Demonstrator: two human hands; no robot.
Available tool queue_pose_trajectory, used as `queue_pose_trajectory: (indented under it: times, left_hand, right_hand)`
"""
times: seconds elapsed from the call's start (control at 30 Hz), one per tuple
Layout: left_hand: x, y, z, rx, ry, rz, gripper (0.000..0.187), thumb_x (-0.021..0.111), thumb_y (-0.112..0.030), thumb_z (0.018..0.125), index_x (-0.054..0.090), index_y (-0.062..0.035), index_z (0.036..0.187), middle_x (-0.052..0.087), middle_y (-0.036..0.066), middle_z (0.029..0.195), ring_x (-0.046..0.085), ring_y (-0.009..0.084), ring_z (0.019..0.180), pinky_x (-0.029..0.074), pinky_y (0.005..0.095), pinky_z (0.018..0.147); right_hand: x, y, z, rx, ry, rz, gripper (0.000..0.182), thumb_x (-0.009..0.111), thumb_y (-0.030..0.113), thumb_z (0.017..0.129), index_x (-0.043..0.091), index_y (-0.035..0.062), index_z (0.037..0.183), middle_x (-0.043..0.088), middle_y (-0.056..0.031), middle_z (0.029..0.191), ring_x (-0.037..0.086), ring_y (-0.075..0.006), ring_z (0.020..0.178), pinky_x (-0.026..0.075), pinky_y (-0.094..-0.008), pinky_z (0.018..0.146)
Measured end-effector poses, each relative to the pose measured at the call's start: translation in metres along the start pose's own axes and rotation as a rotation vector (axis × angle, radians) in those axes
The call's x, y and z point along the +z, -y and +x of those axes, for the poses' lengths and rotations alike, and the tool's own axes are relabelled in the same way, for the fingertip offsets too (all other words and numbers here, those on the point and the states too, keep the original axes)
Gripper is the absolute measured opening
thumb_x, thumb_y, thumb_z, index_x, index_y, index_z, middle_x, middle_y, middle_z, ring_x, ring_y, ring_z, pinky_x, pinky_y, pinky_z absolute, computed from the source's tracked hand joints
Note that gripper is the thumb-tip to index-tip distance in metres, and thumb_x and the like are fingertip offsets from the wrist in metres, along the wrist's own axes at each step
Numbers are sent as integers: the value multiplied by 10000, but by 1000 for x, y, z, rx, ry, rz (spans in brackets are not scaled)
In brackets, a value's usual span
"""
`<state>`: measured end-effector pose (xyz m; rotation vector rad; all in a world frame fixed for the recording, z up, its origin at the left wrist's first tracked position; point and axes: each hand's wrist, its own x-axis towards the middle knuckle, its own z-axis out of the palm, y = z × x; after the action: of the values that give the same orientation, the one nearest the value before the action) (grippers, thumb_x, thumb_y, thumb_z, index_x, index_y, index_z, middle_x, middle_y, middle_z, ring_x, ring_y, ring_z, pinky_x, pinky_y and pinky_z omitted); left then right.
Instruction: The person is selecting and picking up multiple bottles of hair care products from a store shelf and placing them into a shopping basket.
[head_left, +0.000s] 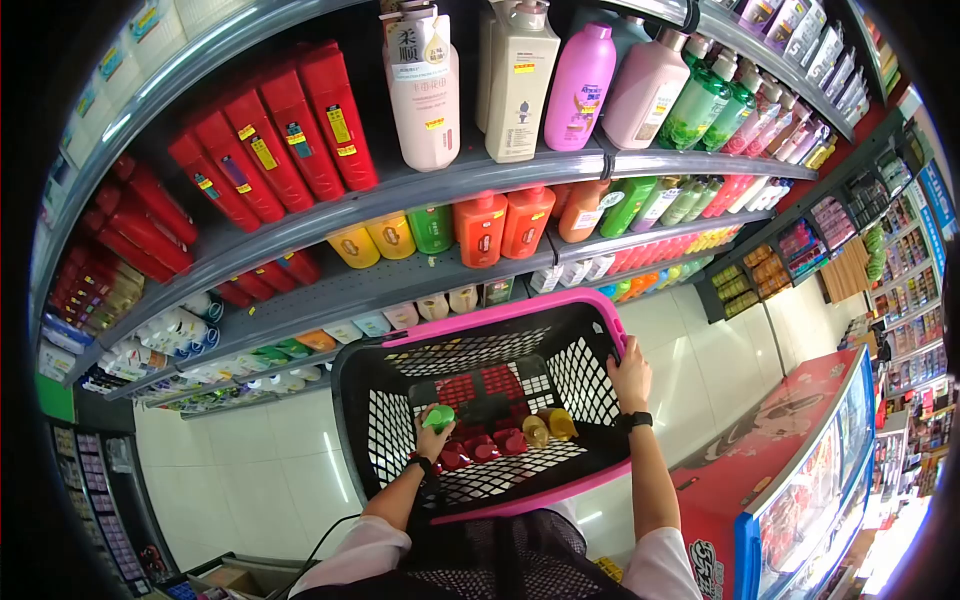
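Observation:
A black mesh shopping basket (385,352) with a pink rim is in front of my body. On the right end of that rim, my right hand (630,378) is closed round the edge. Inside the basket's left part, my left hand (432,436) has its fingers wrapped round a green bottle (440,416); only its top part shows. Right beside it lie several red bottles (482,447) in the basket. Two golden-yellow bottles (548,428) sit next to the red ones, toward the right wall.
A grey store shelf (400,190) spans the far side, holding red bottles (300,130), a pale pink pump bottle (423,100), a purple bottle (580,85) and orange bottles (480,228). At right stands a red freezer (745,440) with a blue-edged glass top. Light floor tiles (270,450) show around the basket.

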<state>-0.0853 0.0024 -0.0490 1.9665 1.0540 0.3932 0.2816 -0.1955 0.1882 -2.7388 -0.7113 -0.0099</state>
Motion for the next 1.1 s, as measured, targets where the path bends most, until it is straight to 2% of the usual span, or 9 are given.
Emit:
queue_pose_trajectory:
  times: [0.07,0.23,0.5,0.73,0.83,0.87,0.97,1.0,1.1]
  left_hand:
    - [-9,-6,3,28,-19,58,812,814,-348,684,419,-110,1352,439,188,1218,487,352,1113,437,424,952]
    - [-6,-11,8,-122,-17,-3,840,847,-363,626,450,-78,1309,463,173,1177,521,360,1035,460,433,893]
    - [-2,-6,22,12,-141,-60,392,791,-249,721,591,-75,1010,558,108,995,530,309,948,439,405,844]
    - [-12,-10,15,-22,-208,-83,389,795,-219,716,582,-68,1004,556,131,977,534,315,947,432,405,851]
    - [-11,-14,18,-130,-180,-368,368,789,-253,745,592,-71,996,556,108,970,560,294,927,438,404,824]
    - [-7,-8,22,-123,-169,-424,335,774,-217,775,583,-72,1009,558,90,980,592,238,917,507,369,746]
    - [-34,-83,14,-341,-93,-675,305,745,-174,807,570,-78,1038,557,66,981,608,187,899,558,308,630]
    - [-42,-94,12,-271,-107,-705,295,717,-140,831,556,-78,1071,541,51,1016,613,158,885,578,262,572]
    - [-67,-137,2,-137,-95,-695,303,707,-125,834,550,-69,1086,514,54,1051,606,176,904,591,282,614]
  right_hand:
    - [3,6,1,16,23,-16,409,642,192,786,443,77,1124,638,-172,993,633,-393,820,511,-485,687]
    - [-3,1,-1,12,17,23,401,640,197,789,442,82,1119,637,-172,999,636,-387,826,512,-487,699]
    - [0,2,2,-13,11,-27,419,637,216,801,422,76,1134,617,-159,982,644,-384,781,530,-477,660]
    - [4,5,-1,-40,4,-7,407,645,210,796,425,71,1109,614,-164,978,644,-386,752,534,-480,647]
    - [3,5,-2,-50,-8,8,406,651,204,791,425,68,1099,613,-167,971,644,-386,744,535,-476,647]
    - [2,4,-2,-56,-18,2,406,653,202,790,424,66,1096,611,-167,965,644,-386,744,535,-476,644]
    - [2,2,-3,-63,-37,-9,400,658,198,785,419,62,1077,607,-170,946,642,-387,738,533,-477,639]
    - [2,5,-3,-73,-41,2,398,658,198,784,417,61,1070,606,-169,945,641,-387,738,533,-479,638]
    - [-1,1,-6,-79,-48,20,394,658,196,783,411,60,1057,606,-170,954,640,-389,741,531,-481,639]
